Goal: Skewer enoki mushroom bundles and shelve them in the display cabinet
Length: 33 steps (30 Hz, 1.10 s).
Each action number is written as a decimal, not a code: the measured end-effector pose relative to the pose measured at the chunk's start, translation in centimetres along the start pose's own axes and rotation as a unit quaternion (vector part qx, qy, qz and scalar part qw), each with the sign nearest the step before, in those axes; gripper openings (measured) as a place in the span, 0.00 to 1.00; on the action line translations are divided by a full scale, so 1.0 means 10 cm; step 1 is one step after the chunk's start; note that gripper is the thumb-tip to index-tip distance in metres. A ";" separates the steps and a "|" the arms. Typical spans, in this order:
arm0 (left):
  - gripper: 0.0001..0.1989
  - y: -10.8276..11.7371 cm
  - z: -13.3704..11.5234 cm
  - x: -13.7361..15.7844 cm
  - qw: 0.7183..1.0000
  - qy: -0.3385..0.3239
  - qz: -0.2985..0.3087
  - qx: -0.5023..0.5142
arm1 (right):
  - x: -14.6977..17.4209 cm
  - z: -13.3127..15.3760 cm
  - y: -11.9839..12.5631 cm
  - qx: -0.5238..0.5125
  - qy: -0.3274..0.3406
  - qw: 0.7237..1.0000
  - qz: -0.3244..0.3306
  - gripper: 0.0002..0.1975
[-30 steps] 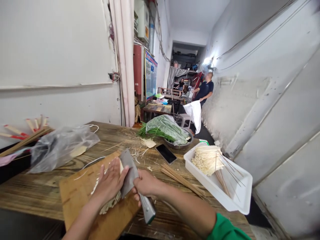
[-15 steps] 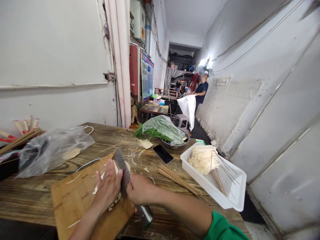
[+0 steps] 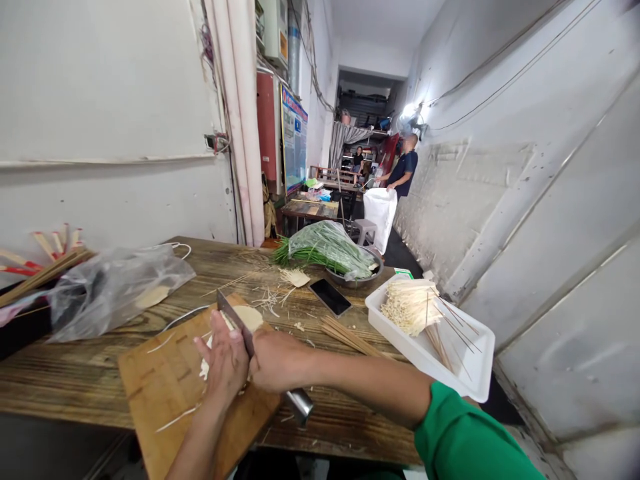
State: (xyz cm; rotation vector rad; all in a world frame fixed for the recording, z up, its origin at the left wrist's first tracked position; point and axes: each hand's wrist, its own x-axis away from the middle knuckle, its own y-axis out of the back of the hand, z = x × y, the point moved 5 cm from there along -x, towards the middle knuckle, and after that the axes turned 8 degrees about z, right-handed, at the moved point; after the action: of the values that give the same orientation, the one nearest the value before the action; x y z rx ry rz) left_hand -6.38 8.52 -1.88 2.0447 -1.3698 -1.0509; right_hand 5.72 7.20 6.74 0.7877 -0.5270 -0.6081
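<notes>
A cleaver (image 3: 234, 322) is gripped by its metal handle in my right hand (image 3: 277, 363), with the blade on edge and pointing away from me. Beside the blade, my left hand (image 3: 225, 360) presses its fingers on a pale, flat piece of food (image 3: 249, 317), whose kind I cannot make out. Part of this piece shows to the right of the blade; the rest is hidden under my fingers. Beneath both lies a wooden cutting board (image 3: 165, 380), with thin pale shreds by my left hand and along the board.
A white tray (image 3: 483, 347) on the right holds skewered pale strands (image 3: 410, 303). Near it are loose skewers (image 3: 353, 335), a phone (image 3: 330, 296) and bagged green stalks (image 3: 325, 248) in a bowl. A plastic bag (image 3: 115, 287) lies left. Beyond, a person (image 3: 406, 170) holds a white sack (image 3: 380, 217).
The cleaver blade has turned more edge-on and moved slightly left, showing more of the pale piece beside it. The view has shifted a little. The person behind has lowered the white sack.
</notes>
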 end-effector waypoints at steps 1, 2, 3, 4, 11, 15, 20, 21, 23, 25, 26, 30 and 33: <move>0.32 0.02 -0.02 -0.01 1.000 -0.003 0.008 -0.007 | 0.01 0.00 0.02 0.019 0.005 1.000 -0.006 0.14; 0.32 0.04 -0.05 -0.02 1.000 -0.006 0.017 -0.015 | 0.03 -0.01 0.03 0.039 0.008 0.999 -0.012 0.12; 0.32 0.07 -0.08 -0.03 0.999 -0.008 0.025 -0.025 | 0.04 -0.02 0.03 0.040 0.012 0.999 -0.009 0.09; 0.33 0.11 -0.11 -0.04 0.999 -0.010 0.031 -0.034 | 0.06 -0.05 0.02 0.004 0.012 1.000 -0.002 0.07; 0.32 0.29 -0.27 -0.14 0.988 -0.069 0.072 -0.117 | 0.09 -0.22 -0.15 -0.377 0.000 0.926 0.028 0.05; 0.34 0.19 -0.24 -0.10 0.978 -0.058 0.132 -0.153 | 0.11 -0.27 -0.26 -0.435 -0.031 0.899 0.035 0.06; 0.36 0.07 -0.19 -0.01 0.972 -0.041 0.167 -0.157 | 0.16 -0.36 -0.38 -0.473 -0.063 0.879 0.026 0.07; 0.36 0.06 -0.18 0.00 0.972 -0.037 0.173 -0.154 | 0.16 -0.38 -0.41 -0.479 -0.067 0.875 0.025 0.07; 0.36 0.02 -0.17 0.02 0.971 -0.031 0.184 -0.147 | 0.14 -0.44 -0.47 -0.487 -0.078 0.870 0.023 0.07; 0.37 -0.02 -0.17 0.04 0.970 -0.029 0.189 -0.148 | 0.13 -0.52 -0.53 -0.496 -0.082 0.864 0.018 0.06; 0.37 -0.04 -0.17 0.05 0.970 -0.028 0.187 -0.152 | 0.12 -0.55 -0.56 -0.502 -0.079 0.861 0.015 0.06; 0.37 -0.15 -0.19 0.05 0.968 -0.035 0.174 -0.178 | 0.11 -0.72 -0.65 -0.522 -0.057 0.851 0.002 0.05; 0.36 -0.25 -0.19 0.05 0.964 -0.045 0.167 -0.202 | 0.12 -0.86 -0.72 -0.529 -0.049 0.847 -0.010 0.03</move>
State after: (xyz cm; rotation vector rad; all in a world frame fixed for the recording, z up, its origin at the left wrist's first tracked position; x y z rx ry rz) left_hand -3.37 9.04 -2.74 1.4322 -1.3508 -1.1653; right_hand 9.84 6.61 -3.67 -0.2944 -0.2003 -0.8340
